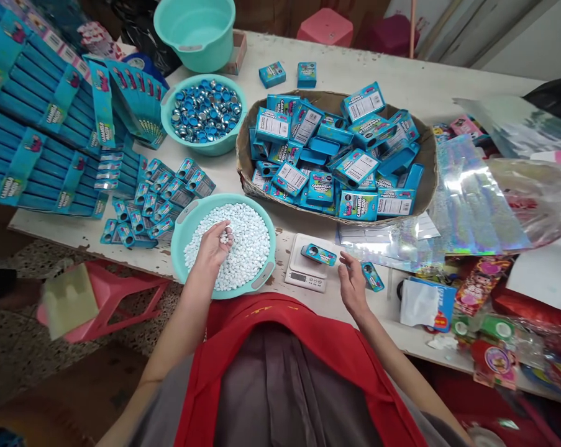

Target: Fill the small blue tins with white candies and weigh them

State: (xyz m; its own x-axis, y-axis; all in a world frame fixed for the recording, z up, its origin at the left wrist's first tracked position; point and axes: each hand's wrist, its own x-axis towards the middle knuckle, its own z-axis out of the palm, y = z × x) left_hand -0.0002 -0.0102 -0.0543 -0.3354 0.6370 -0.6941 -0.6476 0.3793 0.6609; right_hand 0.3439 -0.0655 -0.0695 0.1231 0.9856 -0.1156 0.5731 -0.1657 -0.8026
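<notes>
My left hand [215, 244] is over a turquoise basin [179, 245] full of small white candies [250, 239], its curled fingers closed round a few of them. On a small white kitchen scale [303, 273] lies a blue candy box [318, 254] with a round hole in its face. Just right of the scale is my right hand [352, 282], fingers apart and holding nothing. Another blue box [372, 277] with a hole lies on the table beside that hand; whether they touch I cannot tell.
Behind stands a cut-down cardboard box [245, 180] heaped with blue candy boxes. A second basin [238, 133] holds metal caps; a larger basin [194, 28] stands behind it. Blue boxes [154, 198] are grouped at left. Plastic sheets [476, 198] and packets cover the right side.
</notes>
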